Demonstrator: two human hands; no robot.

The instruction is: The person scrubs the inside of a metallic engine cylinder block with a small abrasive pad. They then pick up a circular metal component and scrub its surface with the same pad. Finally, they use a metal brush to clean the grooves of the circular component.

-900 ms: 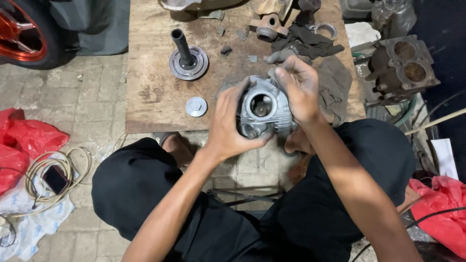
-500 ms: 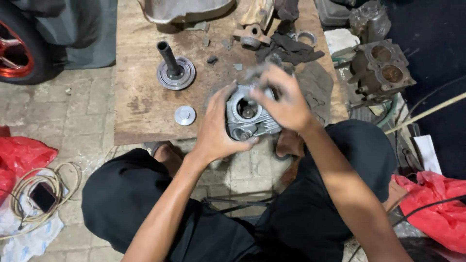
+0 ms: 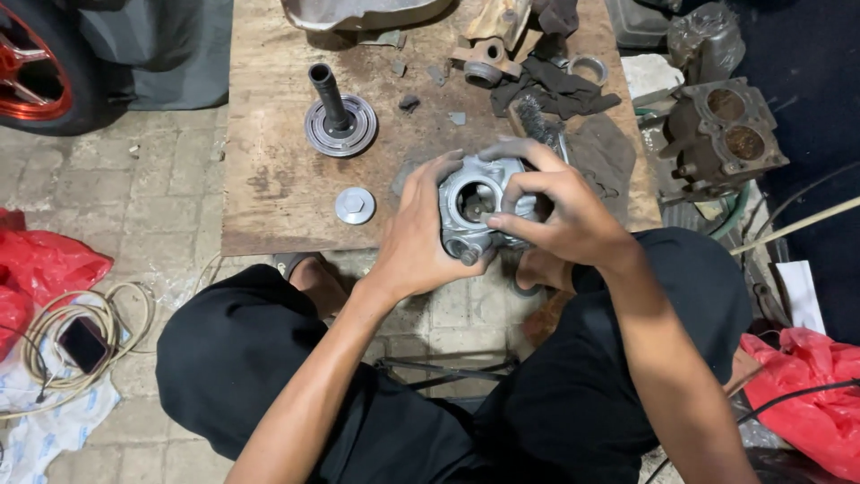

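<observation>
I hold a grey metal engine cylinder part (image 3: pixel 472 202) with a round bore above the near edge of a wooden board (image 3: pixel 278 179). My left hand (image 3: pixel 421 229) grips its left side and underside. My right hand (image 3: pixel 555 211) wraps its right side, the thumb at the rim of the bore. A wire brush (image 3: pixel 536 119) lies on the board just behind my right hand.
On the board lie a flanged shaft part (image 3: pixel 339 115), a round metal cap (image 3: pixel 355 205), dark rags (image 3: pixel 555 90) and small metal pieces. An engine block (image 3: pixel 721 134) sits to the right. A red wheel (image 3: pixel 31 63), red bags (image 3: pixel 36 269) and a coiled cable with phone (image 3: pixel 76 341) are left.
The view has shifted, so everything sits further right and lower in the picture. My right hand has slid from the top of the cylinder part to its right side, exposing the bore.
</observation>
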